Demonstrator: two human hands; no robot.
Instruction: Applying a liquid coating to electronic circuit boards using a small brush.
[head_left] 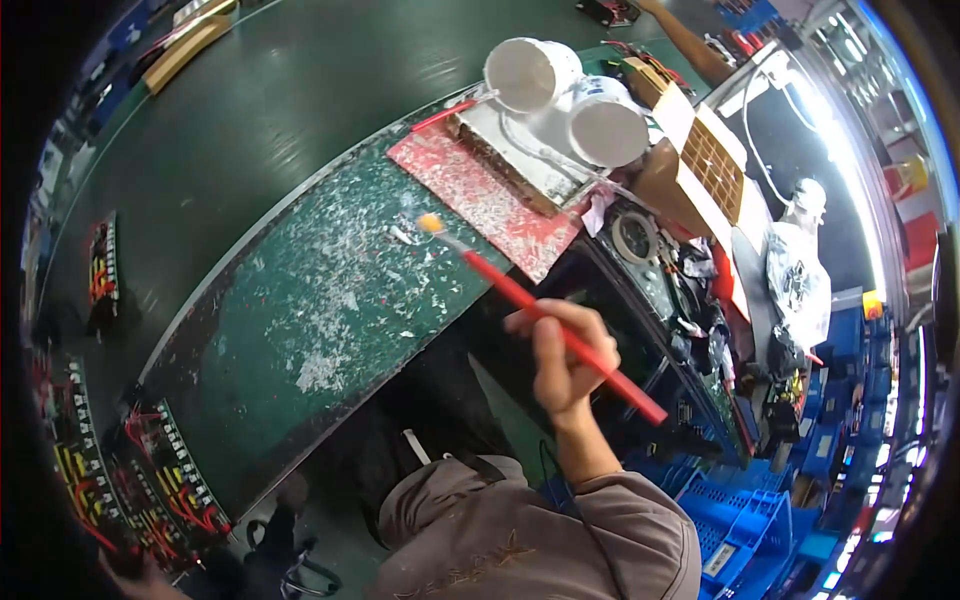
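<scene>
My right hand (568,358) is closed round a long red-handled stick (505,287). A pale, narrow shaft runs from the handle to a yellow-orange tip (431,223), which hovers over the stained green work mat (250,340). Only a blurred part of my left hand (145,582) shows at the lower left edge, its fingers hard to make out. It is nearest to circuit boards (180,470) crowded with red and yellow parts. Another such board (104,262) lies farther up on the left.
Two white tubs (608,130) lie tipped on a smeared tray, over a red spattered board (480,200). Right of them are a divided cardboard box (712,165), a roll of tape (634,236) and cluttered tools. Blue crates (735,520) stand below right. Another person's arm (690,45) reaches in at the top.
</scene>
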